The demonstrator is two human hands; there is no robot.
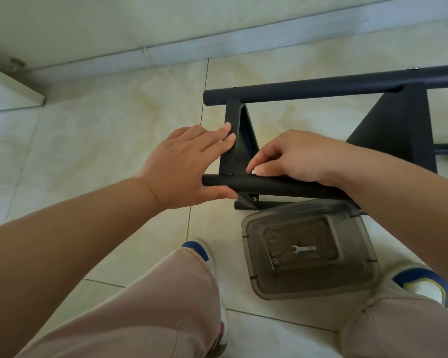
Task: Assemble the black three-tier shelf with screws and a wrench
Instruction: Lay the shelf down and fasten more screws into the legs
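Shelf frame (321, 117) lying sideways on floor; left hand (181, 166) flat-fingered steadying tier panel (233, 140), right hand (290, 156) pinching screw (254, 172) at near tube (269, 186). Hand-threading step, seemingly; next needs wrench (303, 248), idle in tub (313, 251)

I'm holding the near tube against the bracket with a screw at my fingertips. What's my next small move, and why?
Probably keep turning the screw in by fingertip, the right hand pinching it where the bracket meets the near tube. The left hand rests straight-fingered on the bracket, steadying it. The wrench lies in the container, so fetch it only once the screw bites.
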